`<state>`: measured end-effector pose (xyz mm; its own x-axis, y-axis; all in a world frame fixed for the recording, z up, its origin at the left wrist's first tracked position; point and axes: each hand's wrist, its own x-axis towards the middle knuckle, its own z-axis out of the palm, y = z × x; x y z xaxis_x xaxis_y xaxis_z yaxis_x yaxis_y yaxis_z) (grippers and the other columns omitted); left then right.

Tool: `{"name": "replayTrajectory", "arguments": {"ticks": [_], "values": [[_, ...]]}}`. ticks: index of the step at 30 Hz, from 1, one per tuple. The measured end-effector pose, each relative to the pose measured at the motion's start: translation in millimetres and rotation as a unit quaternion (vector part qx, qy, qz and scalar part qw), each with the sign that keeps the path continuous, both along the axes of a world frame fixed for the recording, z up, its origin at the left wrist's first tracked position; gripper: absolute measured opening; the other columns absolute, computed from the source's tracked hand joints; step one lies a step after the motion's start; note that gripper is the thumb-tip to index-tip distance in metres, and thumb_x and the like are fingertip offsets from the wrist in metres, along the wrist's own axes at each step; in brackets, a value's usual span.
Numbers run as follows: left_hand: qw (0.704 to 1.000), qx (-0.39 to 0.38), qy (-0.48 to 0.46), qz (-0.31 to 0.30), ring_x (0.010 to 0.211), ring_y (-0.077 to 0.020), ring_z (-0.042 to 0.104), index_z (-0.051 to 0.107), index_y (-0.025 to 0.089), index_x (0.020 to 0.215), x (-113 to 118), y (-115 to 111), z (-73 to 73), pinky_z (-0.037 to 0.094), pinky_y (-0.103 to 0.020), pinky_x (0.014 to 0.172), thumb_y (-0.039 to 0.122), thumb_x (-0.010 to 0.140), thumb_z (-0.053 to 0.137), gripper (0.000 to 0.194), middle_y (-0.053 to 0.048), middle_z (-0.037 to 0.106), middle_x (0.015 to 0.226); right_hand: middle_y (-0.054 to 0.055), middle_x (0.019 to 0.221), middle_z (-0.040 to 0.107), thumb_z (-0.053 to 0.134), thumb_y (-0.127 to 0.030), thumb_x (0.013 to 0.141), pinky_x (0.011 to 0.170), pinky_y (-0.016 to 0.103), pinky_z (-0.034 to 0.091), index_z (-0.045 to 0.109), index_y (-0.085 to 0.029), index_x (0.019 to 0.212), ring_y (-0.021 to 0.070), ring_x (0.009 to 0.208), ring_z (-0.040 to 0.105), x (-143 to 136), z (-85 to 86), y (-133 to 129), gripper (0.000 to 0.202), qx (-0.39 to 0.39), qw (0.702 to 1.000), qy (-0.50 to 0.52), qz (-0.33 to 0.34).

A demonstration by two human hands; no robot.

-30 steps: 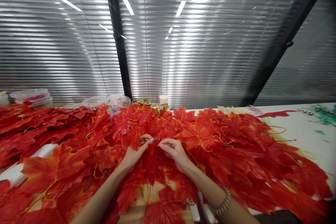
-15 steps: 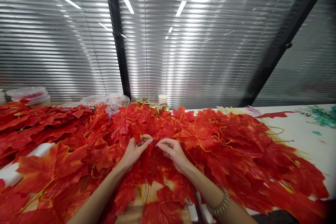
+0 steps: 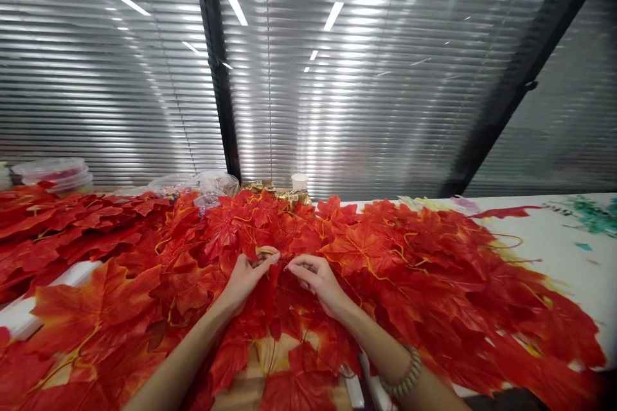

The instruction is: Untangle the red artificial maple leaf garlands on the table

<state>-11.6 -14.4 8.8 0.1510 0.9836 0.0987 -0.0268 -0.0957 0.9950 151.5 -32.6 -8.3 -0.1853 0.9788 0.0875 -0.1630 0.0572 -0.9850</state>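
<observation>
A thick heap of red and orange artificial maple leaves (image 3: pixel 359 249) with yellow stems spreads over the table. At its middle, my left hand (image 3: pixel 254 270) pinches what looks like a maple leaf (image 3: pixel 270 295), which hangs down below the fingertips. Just to the right, my right hand (image 3: pixel 315 275) has thumb and forefinger pressed together; whatever is between them is too small to make out. The two sets of fingertips point at each other with a small gap. On my right wrist sits a beaded bracelet (image 3: pixel 405 374).
Clear plastic tubs (image 3: pixel 53 173) stand at the back left, near plastic bags (image 3: pixel 216 183). Gold packets (image 3: pixel 294 197) and a paper cup (image 3: pixel 299 181) are behind the heap. Green sprigs (image 3: pixel 598 213) lie on the white tabletop (image 3: pixel 540 231). Window blinds (image 3: pixel 337 77) rise behind.
</observation>
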Motion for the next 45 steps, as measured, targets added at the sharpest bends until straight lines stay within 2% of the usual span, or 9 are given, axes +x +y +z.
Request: {"name": "replayTrajectory", "arguments": {"ticks": [7,13,19,26,34,45], "values": [[1.000,0.013,0.013,-0.011,0.071,-0.0173,0.057,0.063,0.014,0.077,1.6,-2.8,6.1,0.044,-0.025,0.070,0.036,0.072,0.066,0.023,-0.002,0.063,0.071,-0.004,0.050,0.041,0.068,-0.044,0.068,0.043,0.020,0.018,0.065,-0.013,0.075,0.0052,0.045,0.031,-0.1,-1.2,1.7,0.032,-0.005,1.000,-0.007,-0.005],[1.000,0.014,0.016,-0.004,0.077,-0.0193,0.059,0.064,0.015,0.077,1.6,-2.0,4.3,0.045,-0.027,0.074,0.037,0.072,0.065,0.023,-0.004,0.065,0.077,-0.004,0.050,0.042,0.068,-0.043,0.068,0.042,0.019,0.019,0.065,-0.013,0.075,0.0051,0.045,0.032,-0.9,-2.2,2.8,0.031,-0.010,1.000,-0.004,-0.005],[0.999,0.024,0.027,-0.008,0.075,-0.0189,0.058,0.063,0.015,0.076,2.7,-2.2,6.0,0.044,-0.027,0.073,0.038,0.072,0.064,0.023,-0.003,0.065,0.074,-0.005,0.051,0.042,0.069,-0.044,0.068,0.041,0.019,0.018,0.064,-0.013,0.075,0.0046,0.044,0.031,-0.8,-2.1,2.7,0.032,-0.009,1.000,0.002,0.003],[1.000,0.005,0.024,-0.018,0.077,-0.0185,0.057,0.064,0.015,0.078,1.6,-1.8,5.0,0.044,-0.026,0.073,0.037,0.072,0.064,0.023,-0.003,0.065,0.075,-0.004,0.050,0.043,0.068,-0.042,0.070,0.041,0.019,0.019,0.065,-0.013,0.076,0.0048,0.044,0.032,-0.3,-2.6,2.2,0.030,-0.001,1.000,-0.001,0.015],[0.999,-0.022,0.027,-0.036,0.069,-0.0163,0.056,0.064,0.015,0.077,0.2,-0.2,1.3,0.043,-0.023,0.066,0.039,0.073,0.064,0.024,-0.001,0.063,0.070,-0.004,0.049,0.043,0.066,-0.045,0.072,0.041,0.019,0.021,0.065,-0.013,0.077,0.0050,0.044,0.032,-0.8,-1.7,1.3,0.032,0.023,0.998,-0.044,0.031],[0.998,-0.027,0.035,-0.042,0.078,-0.0185,0.059,0.066,0.015,0.077,0.4,-2.1,2.2,0.045,-0.025,0.071,0.039,0.072,0.065,0.024,-0.003,0.066,0.076,-0.004,0.052,0.045,0.065,-0.047,0.073,0.045,0.020,0.026,0.063,-0.013,0.076,0.0057,0.045,0.036,-2.8,-4.1,2.5,0.035,0.053,0.995,-0.065,0.054]]}}
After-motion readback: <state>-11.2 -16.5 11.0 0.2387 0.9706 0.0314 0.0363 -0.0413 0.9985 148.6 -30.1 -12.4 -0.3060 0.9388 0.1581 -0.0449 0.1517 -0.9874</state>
